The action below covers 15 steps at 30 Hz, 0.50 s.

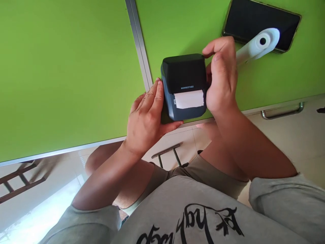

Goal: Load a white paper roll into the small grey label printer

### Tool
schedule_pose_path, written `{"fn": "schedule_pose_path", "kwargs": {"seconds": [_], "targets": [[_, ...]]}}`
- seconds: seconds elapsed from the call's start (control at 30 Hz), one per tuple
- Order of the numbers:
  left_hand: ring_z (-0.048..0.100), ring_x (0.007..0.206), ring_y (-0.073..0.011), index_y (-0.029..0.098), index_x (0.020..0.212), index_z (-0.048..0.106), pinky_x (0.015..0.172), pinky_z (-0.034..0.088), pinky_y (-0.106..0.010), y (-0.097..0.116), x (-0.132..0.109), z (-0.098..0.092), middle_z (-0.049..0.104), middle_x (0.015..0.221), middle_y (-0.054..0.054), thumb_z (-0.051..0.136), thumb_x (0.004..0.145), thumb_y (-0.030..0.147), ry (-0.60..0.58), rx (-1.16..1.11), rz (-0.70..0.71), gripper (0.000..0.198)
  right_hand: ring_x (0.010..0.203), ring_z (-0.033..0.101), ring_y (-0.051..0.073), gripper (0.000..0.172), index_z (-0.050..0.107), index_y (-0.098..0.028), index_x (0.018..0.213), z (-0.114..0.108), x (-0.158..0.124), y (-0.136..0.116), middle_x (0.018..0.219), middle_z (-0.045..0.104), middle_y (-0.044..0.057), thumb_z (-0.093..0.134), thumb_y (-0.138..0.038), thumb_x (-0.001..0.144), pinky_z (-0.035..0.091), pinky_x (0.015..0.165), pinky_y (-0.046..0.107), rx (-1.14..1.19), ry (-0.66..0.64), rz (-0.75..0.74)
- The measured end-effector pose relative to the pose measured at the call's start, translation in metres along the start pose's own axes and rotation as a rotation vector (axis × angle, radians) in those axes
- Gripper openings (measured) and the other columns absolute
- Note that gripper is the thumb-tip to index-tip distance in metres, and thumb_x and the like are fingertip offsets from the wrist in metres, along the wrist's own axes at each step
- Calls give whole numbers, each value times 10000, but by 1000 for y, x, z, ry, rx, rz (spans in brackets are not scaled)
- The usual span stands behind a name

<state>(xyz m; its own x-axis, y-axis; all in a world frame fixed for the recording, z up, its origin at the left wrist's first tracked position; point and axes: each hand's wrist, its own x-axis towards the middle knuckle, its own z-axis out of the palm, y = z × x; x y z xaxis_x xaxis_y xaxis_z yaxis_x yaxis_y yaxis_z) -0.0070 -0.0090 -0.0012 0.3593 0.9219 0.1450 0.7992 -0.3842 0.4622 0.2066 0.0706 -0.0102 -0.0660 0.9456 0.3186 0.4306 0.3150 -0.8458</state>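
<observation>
A compact label printer point(184, 76) with a black lid and dark blue-grey body lies at the table's front edge, between my hands. A white label strip point(189, 99) sticks out of its front slot. My left hand point(147, 115) holds the printer's left side, with its fingers along the wall and its thumb at the front lower edge. My right hand point(223, 73) is against the right side, fingers curled, one fingertip at the lid's upper right corner. Right of that hand is a long white object with a round dark hole point(259, 47), partly hidden behind the hand.
A black phone point(248, 20) lies at the upper right, partly under the white object. A metal strip point(139, 44) crosses the green tabletop point(63, 67). Below the edge are a metal handle point(283, 115) and a wooden stool or rack point(20, 181) at left.
</observation>
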Motion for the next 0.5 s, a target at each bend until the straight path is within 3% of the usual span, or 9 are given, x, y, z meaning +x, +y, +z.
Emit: {"fn": "schedule_pose_path", "kwargs": {"seconds": [0.1,0.27,0.5], "targets": [[494,1525,-363,147,1668,330,1236,427,-470,1,1,1,443,1675,-200,447,901,901,6,-9,-25,1082,1061,605,276,446,574,-267,1005,3,0,0,1035,605,84,356,-655,1028,475,1052,489,55,109,-73],[501,1519,-370,164,1675,330,1233,440,-478,-3,2,0,456,1667,-204,432,860,935,-2,-37,-12,1127,1055,604,242,448,593,-285,1038,3,-1,-3,1063,639,69,310,-631,1060,480,1026,440,30,73,-106],[433,1555,-427,205,1666,370,1193,488,-549,-9,1,-2,250,1758,-223,475,798,967,4,-83,-49,1160,1017,601,243,478,553,-287,995,4,2,-9,1032,637,62,317,-701,1036,488,987,443,26,83,-142]]}}
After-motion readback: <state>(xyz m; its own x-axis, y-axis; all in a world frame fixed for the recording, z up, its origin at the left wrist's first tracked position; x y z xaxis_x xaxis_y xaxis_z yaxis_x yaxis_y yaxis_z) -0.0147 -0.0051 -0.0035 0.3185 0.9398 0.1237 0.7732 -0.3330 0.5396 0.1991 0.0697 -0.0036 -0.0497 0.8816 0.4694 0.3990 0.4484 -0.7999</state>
